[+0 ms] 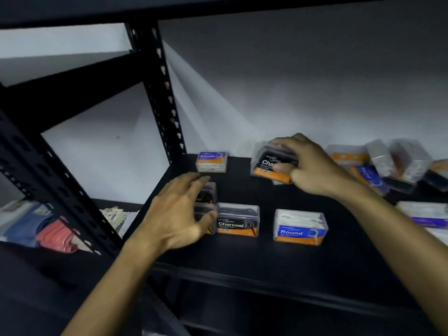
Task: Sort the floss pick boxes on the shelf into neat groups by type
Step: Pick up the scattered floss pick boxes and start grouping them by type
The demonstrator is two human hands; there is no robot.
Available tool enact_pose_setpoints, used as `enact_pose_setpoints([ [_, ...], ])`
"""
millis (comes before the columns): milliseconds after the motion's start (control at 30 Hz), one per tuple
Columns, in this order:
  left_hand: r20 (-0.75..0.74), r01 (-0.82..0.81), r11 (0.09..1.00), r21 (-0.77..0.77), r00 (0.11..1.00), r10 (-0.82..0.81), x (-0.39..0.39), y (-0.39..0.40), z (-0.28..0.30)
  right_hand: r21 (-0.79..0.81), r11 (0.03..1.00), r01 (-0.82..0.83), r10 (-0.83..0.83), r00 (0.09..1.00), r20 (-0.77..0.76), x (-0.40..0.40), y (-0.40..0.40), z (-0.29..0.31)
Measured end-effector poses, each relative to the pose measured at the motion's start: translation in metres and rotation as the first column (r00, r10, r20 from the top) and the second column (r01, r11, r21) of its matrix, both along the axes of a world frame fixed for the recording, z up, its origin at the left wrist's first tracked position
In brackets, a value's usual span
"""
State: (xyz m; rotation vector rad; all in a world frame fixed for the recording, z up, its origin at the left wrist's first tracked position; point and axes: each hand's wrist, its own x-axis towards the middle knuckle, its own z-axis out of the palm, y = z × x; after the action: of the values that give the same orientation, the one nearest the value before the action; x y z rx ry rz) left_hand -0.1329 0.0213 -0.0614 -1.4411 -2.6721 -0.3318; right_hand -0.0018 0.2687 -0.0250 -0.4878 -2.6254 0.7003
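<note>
My right hand (312, 166) grips a black-labelled Charcoal floss box (269, 163), held tilted just above the black shelf (242, 253). My left hand (177, 212) grips a dark box (206, 202) at the shelf's left, fingers over its top and thumb at its front; the hand hides most of this box. Right beside it stands another Charcoal box (238, 220). A blue-labelled Round box (300, 226) stands further right. A purple-labelled Smooth box (211, 161) stands alone at the back left.
A jumbled pile of several clear floss boxes (392, 166) lies at the back right, and a flat purple-labelled box (426, 214) lies at the right edge. A black perforated upright (164, 93) borders the shelf's left. A neighbouring lower shelf holds coloured packs (48, 229).
</note>
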Motion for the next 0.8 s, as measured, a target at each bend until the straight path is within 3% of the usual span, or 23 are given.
enact_pose_setpoints([
  [167,0.066,0.035,0.997,-0.067,0.997,-0.03,-0.016,-0.004,-0.022,0.008,1.0,-0.019,0.018,0.987,0.159,-0.028,-0.027,-0.013],
  [333,0.085,0.064,0.997,-0.033,0.994,-0.061,-0.021,-0.005,-0.034,-0.044,0.999,-0.033,0.044,0.961,0.272,-0.045,-0.038,-0.027],
  [800,0.002,0.093,0.995,-0.048,0.996,-0.093,-0.022,-0.006,-0.041,-0.014,0.992,-0.128,0.122,0.901,0.417,-0.063,-0.047,-0.039],
])
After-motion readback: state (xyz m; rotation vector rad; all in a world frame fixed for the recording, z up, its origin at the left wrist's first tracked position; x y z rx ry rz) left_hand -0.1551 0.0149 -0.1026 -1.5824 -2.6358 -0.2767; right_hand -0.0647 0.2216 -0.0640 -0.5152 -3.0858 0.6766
